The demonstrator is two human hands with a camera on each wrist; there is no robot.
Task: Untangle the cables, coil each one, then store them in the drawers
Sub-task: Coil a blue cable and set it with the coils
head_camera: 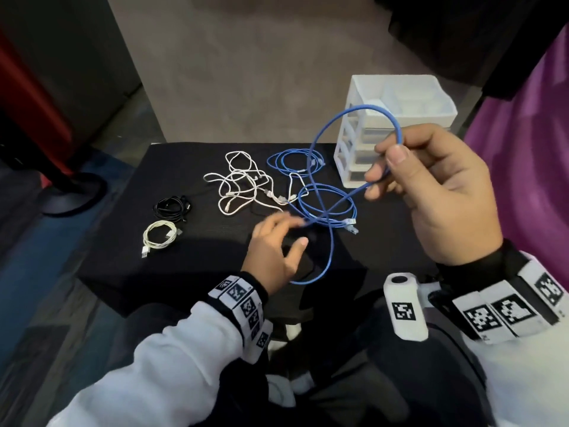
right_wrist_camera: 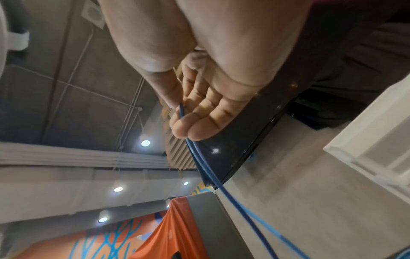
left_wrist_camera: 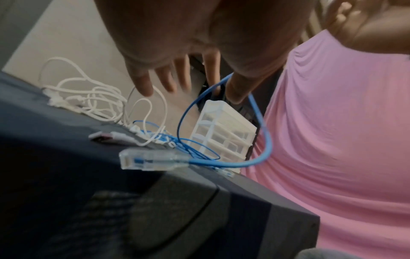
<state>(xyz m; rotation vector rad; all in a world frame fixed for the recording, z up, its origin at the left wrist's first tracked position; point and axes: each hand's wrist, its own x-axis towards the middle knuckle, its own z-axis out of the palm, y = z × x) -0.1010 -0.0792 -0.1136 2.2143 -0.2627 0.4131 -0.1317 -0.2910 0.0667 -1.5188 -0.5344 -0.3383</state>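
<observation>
My right hand [head_camera: 397,167] is raised over the table's right side and pinches a blue network cable [head_camera: 331,124] between thumb and fingers, holding a loop of it [right_wrist_camera: 193,145]. The rest of that cable trails down in loops onto the black table [head_camera: 123,241], its clear plug [left_wrist_camera: 150,160] lying near the front. My left hand [head_camera: 277,238] hovers lower with its fingers [left_wrist_camera: 142,87] spread, next to the hanging strand; whether it touches the cable is unclear. A second blue cable [head_camera: 292,161] lies coiled further back.
A tangle of white cables [head_camera: 243,186] sits mid-table. A coiled black cable [head_camera: 172,206] and a coiled white cable [head_camera: 160,237] lie at the left. A white drawer unit [head_camera: 391,118] stands at the back right. Pink cloth [head_camera: 529,143] hangs at the right.
</observation>
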